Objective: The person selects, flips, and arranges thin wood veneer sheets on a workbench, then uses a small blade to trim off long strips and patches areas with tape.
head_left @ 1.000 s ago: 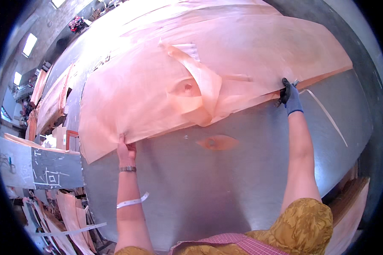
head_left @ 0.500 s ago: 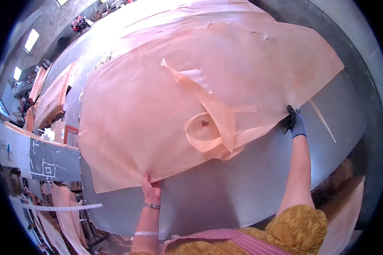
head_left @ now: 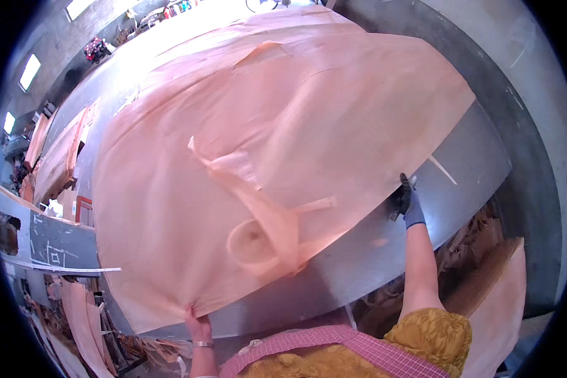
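Observation:
A large thin sheet of pale pink wood veneer (head_left: 277, 126) lies spread over a grey metal table (head_left: 466, 170). My bare left hand (head_left: 197, 322) grips the sheet's near edge at the lower left. My right hand (head_left: 408, 203), in a dark blue glove, holds the sheet's right edge. A torn strip of veneer (head_left: 268, 217) curls into a loop on top of the sheet near its front.
More veneer sheets (head_left: 57, 157) are stacked on benches at the left. A board (head_left: 494, 309) leans at the lower right beside a pile of scraps (head_left: 466, 242). A dark panel with chalk marks (head_left: 53, 246) stands at the left edge.
The veneer sheet has slid toward me across the table. Both hands have drawn back with its edge, the left hand down to the table's front rim.

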`<state>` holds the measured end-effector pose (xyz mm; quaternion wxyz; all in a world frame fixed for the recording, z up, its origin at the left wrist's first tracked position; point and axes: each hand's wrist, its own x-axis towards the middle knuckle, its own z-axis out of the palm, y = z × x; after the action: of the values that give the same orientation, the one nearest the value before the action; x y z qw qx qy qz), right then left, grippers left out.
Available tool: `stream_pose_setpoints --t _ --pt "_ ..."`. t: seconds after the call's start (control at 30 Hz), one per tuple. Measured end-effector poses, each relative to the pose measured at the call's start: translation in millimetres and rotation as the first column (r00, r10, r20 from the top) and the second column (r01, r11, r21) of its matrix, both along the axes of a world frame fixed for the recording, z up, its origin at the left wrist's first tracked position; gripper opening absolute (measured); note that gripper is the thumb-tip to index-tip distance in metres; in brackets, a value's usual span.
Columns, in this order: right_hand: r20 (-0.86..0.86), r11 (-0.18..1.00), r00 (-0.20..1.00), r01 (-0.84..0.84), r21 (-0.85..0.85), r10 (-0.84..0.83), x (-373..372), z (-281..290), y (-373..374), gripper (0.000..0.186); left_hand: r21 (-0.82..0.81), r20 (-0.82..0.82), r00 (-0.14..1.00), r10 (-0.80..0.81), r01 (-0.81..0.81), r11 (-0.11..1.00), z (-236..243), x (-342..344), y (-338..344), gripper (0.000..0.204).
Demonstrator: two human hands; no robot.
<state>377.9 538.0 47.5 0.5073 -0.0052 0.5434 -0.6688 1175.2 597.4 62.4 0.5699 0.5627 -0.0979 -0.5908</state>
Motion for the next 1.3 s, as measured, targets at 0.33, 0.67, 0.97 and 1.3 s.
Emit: stream_pose_setpoints --t 0.33,0.67,0.97,1.3 --pt "-0.439 0.964 0.87 0.265 0.032 -0.224 -218 -3 -7 0.052 -0.083 0.064 0.991 0.118 -0.113 0.99 -18 -45 14 0.049" --pt "-0.301 0.987 0.946 0.146 0.065 -0.12 -279 12 91 0.041 0.123 0.089 0.968 0.233 -0.243 0.962 -58 -74 77 0.036" --pt "-0.35 0.967 0.917 0.237 0.095 -0.191 -216 11 221 0.038 0.205 0.263 0.957 0.123 -0.18 0.962 -25 -55 106 0.04" --pt "-0.685 0.795 0.728 0.436 0.422 -0.036 -151 -10 459 0.039 0.178 0.086 0.947 0.31 -0.321 0.93 -78 18 256 0.037"
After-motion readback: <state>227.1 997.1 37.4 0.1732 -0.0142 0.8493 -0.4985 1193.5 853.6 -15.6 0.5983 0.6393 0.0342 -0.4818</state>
